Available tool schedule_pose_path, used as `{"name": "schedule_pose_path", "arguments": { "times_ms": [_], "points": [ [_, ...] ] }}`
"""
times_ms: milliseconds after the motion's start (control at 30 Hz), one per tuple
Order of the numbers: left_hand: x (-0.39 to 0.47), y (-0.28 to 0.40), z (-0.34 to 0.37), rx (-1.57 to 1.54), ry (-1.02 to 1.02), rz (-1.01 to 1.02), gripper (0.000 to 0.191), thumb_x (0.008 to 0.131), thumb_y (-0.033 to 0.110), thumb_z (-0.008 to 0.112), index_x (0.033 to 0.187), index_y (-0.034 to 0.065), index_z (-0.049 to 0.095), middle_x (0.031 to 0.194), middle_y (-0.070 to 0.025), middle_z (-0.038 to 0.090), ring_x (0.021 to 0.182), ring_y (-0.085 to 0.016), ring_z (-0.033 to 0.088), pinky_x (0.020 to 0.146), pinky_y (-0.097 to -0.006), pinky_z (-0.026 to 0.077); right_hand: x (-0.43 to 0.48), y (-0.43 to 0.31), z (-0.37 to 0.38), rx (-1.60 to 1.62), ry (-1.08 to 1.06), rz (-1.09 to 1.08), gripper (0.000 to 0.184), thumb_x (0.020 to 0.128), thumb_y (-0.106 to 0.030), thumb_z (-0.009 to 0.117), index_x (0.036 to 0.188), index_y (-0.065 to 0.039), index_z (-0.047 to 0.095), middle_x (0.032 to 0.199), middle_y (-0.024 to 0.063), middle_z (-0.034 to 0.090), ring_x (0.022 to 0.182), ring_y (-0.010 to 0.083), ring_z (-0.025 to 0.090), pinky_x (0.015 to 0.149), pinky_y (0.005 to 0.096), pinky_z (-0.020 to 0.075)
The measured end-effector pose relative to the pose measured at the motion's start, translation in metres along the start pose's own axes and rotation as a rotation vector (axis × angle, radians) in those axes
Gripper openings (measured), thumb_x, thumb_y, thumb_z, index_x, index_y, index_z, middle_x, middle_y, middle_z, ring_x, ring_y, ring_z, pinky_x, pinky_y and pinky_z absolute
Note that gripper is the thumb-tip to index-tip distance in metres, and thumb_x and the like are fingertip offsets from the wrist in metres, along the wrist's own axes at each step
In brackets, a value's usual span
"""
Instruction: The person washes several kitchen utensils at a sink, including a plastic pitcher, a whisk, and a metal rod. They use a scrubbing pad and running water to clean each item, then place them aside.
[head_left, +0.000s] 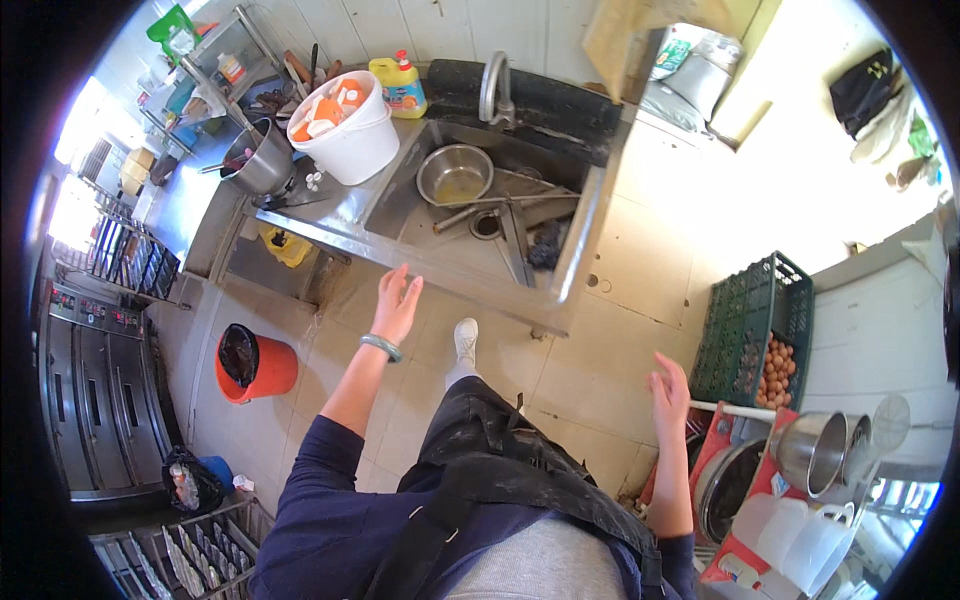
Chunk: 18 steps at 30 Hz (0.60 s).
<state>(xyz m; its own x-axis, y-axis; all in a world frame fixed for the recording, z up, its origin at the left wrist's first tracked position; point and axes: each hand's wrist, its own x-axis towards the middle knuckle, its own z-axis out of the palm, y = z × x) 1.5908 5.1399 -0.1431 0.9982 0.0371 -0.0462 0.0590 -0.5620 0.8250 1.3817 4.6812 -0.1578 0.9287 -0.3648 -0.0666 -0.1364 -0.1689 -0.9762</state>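
My left hand (396, 306), with a green bangle (382, 347) at its wrist, hangs over the floor just short of the sink counter's front edge. It holds nothing, and its thumb stands off from the fingers. Out to the right, my right hand (670, 391) is also bare, nearest to a dark green plastic crate (733, 330) with brown eggs (778, 371). Ahead of me is a stainless steel sink (420, 234). A steel bowl (455, 174) holding some yellowish liquid sits in it, beside long metal pieces and a dark scouring pad (550, 246). Above curves a faucet (495, 90).
A white bucket (356, 154) of orange-and-white cartons, a yellow pump bottle (401, 84) and a steel mixing bowl (262, 161) stand on the counter. An orange-red bin (274, 367) is at left, a deck oven (97, 405) beyond. Shelves with pots (810, 450) and plastic jugs (799, 536) flank my right arm.
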Motion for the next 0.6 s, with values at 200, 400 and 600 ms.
{"name": "schedule_pose_path", "arguments": {
  "times_ms": [200, 400, 600],
  "points": [
    [0.181, -0.026, -0.021, -0.114, -0.093, 0.076, 0.04, 0.093, 0.025, 0.063, 0.127, 0.0058, 0.054, 0.125, -0.012, 0.046, 0.112, -0.023, 0.054, 0.092, -0.0331, 0.045, 0.256, -0.059, 0.241, 0.25, -0.274, -0.153, 0.05, 0.098, -0.006, 0.05, 0.145, -0.004, 0.035, 0.147, 0.0195, 0.039, 0.134, 0.0256, 0.042, 0.109, 0.0346, 0.0355],
    [0.255, -0.02, 0.016, -0.786, -0.363, -0.338, 0.038, 0.098, 0.021, 0.055, 0.13, 0.0007, 0.051, 0.133, -0.0088, 0.052, 0.121, -0.021, 0.052, 0.104, -0.0341, 0.04, 0.482, -0.062, 0.368, -0.243, -0.171, -0.302, 0.044, 0.099, -0.018, 0.049, 0.139, -0.001, 0.043, 0.14, 0.0174, 0.048, 0.129, 0.0264, 0.046, 0.107, 0.0325, 0.0355],
    [0.3, -0.062, 0.065, -0.815, -0.377, -0.446, 0.039, 0.097, 0.021, 0.055, 0.13, 0.0004, 0.051, 0.133, -0.0102, 0.053, 0.12, -0.021, 0.052, 0.103, -0.0364, 0.041, 0.486, -0.048, 0.407, -0.415, -0.191, -0.296, 0.048, 0.096, -0.016, 0.053, 0.14, -0.004, 0.041, 0.136, 0.0187, 0.051, 0.126, 0.0291, 0.049, 0.104, 0.0344, 0.0404]
  ]
}}
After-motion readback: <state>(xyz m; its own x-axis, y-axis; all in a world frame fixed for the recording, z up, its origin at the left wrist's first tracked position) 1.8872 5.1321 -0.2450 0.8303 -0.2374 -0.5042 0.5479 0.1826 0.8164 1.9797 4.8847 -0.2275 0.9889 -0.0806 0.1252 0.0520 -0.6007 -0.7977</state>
